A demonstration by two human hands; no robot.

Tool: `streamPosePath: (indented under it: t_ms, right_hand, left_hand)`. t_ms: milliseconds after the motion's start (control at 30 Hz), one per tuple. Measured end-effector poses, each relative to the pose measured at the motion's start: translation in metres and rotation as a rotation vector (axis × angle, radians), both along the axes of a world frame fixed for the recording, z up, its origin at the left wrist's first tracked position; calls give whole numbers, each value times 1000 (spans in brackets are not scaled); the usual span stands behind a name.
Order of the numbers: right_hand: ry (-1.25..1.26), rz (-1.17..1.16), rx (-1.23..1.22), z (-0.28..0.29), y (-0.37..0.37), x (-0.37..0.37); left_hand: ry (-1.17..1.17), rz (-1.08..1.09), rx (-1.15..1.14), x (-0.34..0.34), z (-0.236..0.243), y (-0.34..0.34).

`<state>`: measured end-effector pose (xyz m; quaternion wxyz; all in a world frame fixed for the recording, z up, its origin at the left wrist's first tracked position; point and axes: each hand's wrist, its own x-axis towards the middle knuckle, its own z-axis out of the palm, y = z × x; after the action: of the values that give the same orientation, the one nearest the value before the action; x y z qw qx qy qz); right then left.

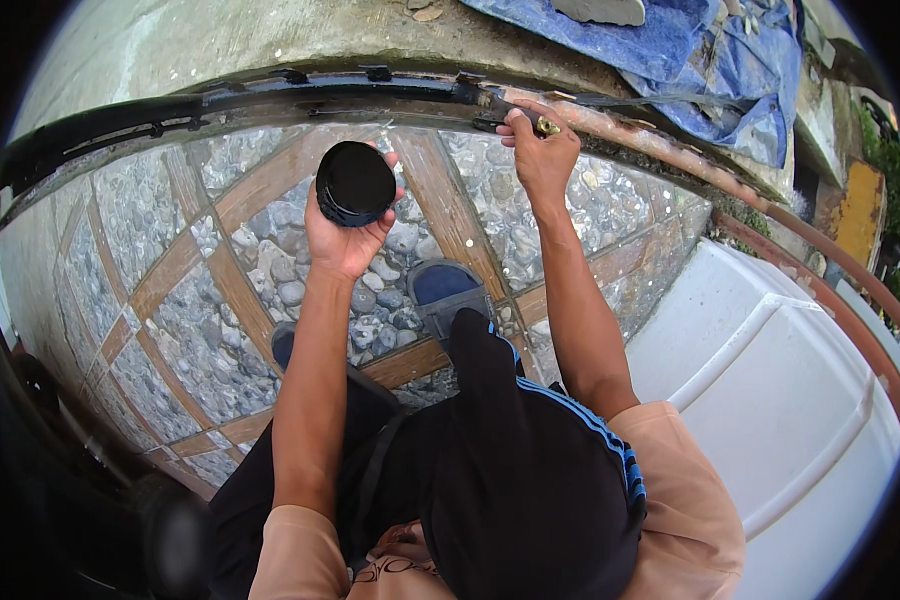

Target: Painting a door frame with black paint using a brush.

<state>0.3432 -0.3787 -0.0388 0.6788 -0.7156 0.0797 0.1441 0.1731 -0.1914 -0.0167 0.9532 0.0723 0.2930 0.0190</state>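
Pebbled floor point(385, 265), rail point(320, 89) part black. Left grip point(355, 243) cups the black pot point(356, 184) near it; right grip point(547, 158) pinches a likely brush point(547, 127) at the black edge. Keep pot level, strokes thin.

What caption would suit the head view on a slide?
Left hand holds a round black container; right hand at a rail, where its black part meets the reddish part.

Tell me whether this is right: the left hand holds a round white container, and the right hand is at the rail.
Wrong colour: the head view shows a round black container. The left hand holds it, and the right hand is at the rail.
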Motion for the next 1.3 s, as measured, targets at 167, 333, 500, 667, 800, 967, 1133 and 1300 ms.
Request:
streamPosePath:
  t_ms: [167,333,500,667,800,967,1133,1300]
  right_hand:
    - [-29,-21,-151,17,-30,-5]
    - [-665,233,-641,26,-45,-21]
    - [-699,373,-677,11,-10,-40]
    - [-661,256,-653,20,-10,-41]
    - [-602,253,-787,13,-1,-40]
    - [-591,356,-654,29,4,-41]
    - [-605,450,-766,17,4,-36]
    - [-528,384,-743,31,13,-39]
  left_hand:
    - [-22,26,-18,-6,0,8]
    - [-21,33,-31,-5,1,5]
    - [-20,-2,-31,-4,3,2]
    - [-25,34,-34,-5,5,7]
    - [-20,35,-47,-4,8,6]
    - [-12,53,-50,-9,9,11]
    - [-39,53,-77,-5,9,9]
    - [-29,70,-63,-13,11,14]
